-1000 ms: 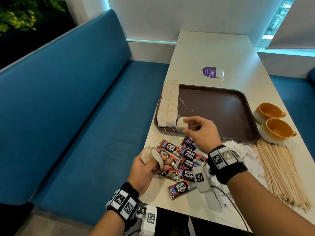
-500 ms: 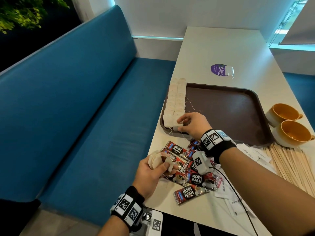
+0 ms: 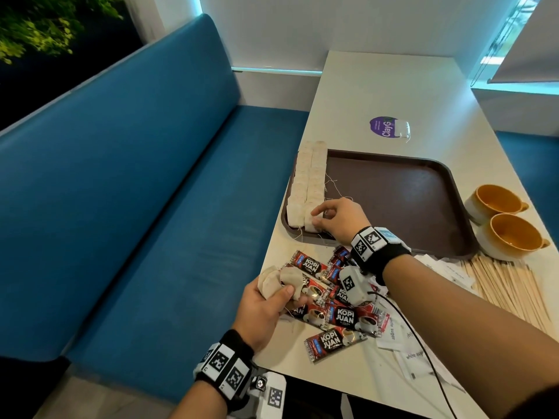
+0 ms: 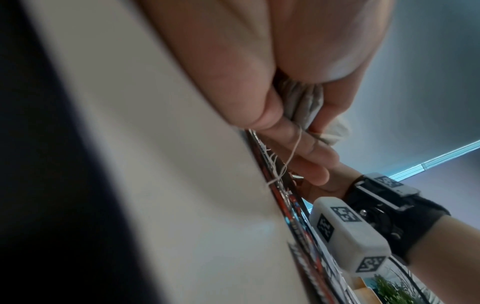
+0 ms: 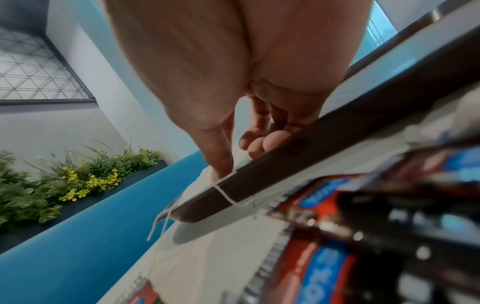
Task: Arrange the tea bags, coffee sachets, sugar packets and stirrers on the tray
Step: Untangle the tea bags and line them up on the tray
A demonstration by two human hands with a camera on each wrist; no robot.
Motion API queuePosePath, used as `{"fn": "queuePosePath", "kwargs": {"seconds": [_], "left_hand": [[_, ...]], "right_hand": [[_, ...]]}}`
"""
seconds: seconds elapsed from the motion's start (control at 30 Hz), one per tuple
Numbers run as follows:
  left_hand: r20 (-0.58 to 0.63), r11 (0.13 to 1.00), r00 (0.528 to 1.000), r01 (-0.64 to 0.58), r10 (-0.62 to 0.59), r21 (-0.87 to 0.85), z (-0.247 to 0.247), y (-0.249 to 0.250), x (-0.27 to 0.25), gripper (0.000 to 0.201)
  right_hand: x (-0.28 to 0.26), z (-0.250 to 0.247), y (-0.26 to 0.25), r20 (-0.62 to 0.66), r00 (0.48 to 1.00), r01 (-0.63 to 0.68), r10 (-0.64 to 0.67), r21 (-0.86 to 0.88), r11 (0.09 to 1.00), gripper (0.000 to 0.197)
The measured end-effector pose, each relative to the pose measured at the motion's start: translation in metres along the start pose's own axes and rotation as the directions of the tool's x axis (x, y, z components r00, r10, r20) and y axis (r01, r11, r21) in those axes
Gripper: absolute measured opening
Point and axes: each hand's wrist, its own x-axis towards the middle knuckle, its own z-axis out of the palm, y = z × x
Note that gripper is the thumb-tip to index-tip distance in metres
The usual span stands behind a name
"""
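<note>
A person sits at a pale table [image 3: 378, 95] beside a blue bench [image 3: 136, 207]. A dark brown tray [image 3: 423, 207] lies on the table. Along its left edge run two neat rows of tea bags [image 3: 308, 182], with loose strings trailing onto the tray.

The right hand [image 3: 338, 217] reaches over the tray's near left corner. Its thumb and fingertips pinch one tea bag [image 3: 313, 222] at the near end of the right-hand row, touching the bags already laid there. In the right wrist view a white string [image 5: 226, 195] hangs over the tray's rim.

The left hand [image 3: 266, 306] rests at the table's near left edge, fingers curled around a small bunch of tea bags [image 3: 278, 281]; the left wrist view shows them squeezed between thumb and fingers.

Between the hands and just in front of the tray, red coffee sachets [image 3: 341, 316] lie in a loose heap. White sugar packets [image 3: 405, 343] lie scattered to their right, partly under the right forearm. Wooden stirrers [image 3: 508, 288] lie in a fanned pile near the table's right edge. Two yellow-lined cups [image 3: 502, 225] stand just beside the tray's right side. A purple sticker [image 3: 382, 127] sits beyond the tray.
</note>
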Motion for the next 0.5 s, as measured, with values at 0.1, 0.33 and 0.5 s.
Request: {"fn": "queuePosePath", "kwargs": {"seconds": [0.1, 0.33, 0.5], "left_hand": [[-0.020, 1.000, 0.999, 0.031, -0.031, -0.007, 0.001, 0.001, -0.002, 0.025], [-0.022, 0.995, 0.995, 0.099, -0.098, 0.011, 0.002, 0.002, -0.002, 0.053], [-0.037, 0.996, 0.996, 0.082, -0.081, 0.034, 0.008, 0.007, -0.006, 0.047]], "right_hand": [[-0.023, -0.004, -0.002, -0.068, 0.997, 0.055, -0.046, 0.128, 0.990, 0.017], [-0.129, 0.008, -0.007, 0.021, 0.998, 0.041, -0.060, 0.513, 0.857, 0.028], [-0.175, 0.035, 0.005, -0.054, 0.993, 0.120, -0.107, 0.521, 0.845, 0.022]]}}
